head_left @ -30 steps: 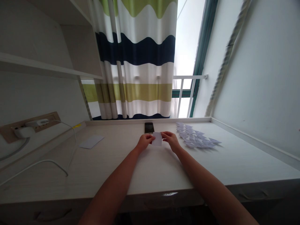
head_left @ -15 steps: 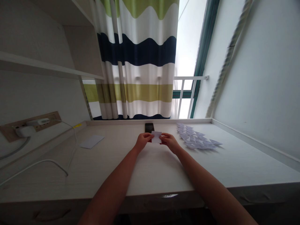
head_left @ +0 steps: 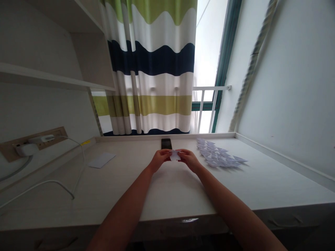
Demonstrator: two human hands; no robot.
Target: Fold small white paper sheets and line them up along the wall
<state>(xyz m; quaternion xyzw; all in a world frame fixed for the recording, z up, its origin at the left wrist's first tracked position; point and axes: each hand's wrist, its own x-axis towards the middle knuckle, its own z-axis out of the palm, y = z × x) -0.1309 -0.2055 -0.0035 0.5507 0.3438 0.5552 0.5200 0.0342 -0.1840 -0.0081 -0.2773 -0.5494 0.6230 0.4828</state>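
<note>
Between my two hands, above the middle of the desk, is a small piece of white paper (head_left: 175, 156). My left hand (head_left: 160, 159) pinches its left edge, and my right hand (head_left: 188, 159) pinches the right edge. The paper looks shorter from top to bottom than it is wide; whether it is folded over or tilted I cannot tell. Just behind the hands lies a dark phone (head_left: 166, 143). To the right, several folded white paper pieces (head_left: 220, 154) with pointed tips stand in rows. A flat stack of white paper (head_left: 102, 160) rests on the left.
The pale desk (head_left: 178, 195) has a raised rim along the back. At the left wall, chargers plug into a socket panel (head_left: 39, 141), and a white cable (head_left: 56, 180) runs onto the desk. A shelf (head_left: 52, 76) overhangs the left side. Behind hangs a striped curtain (head_left: 154, 83).
The paper showed as a taller, nearly square sheet and now looks lower, its top edge brought down between my fingers. My hands stay in about the same place. The view has tilted slightly.
</note>
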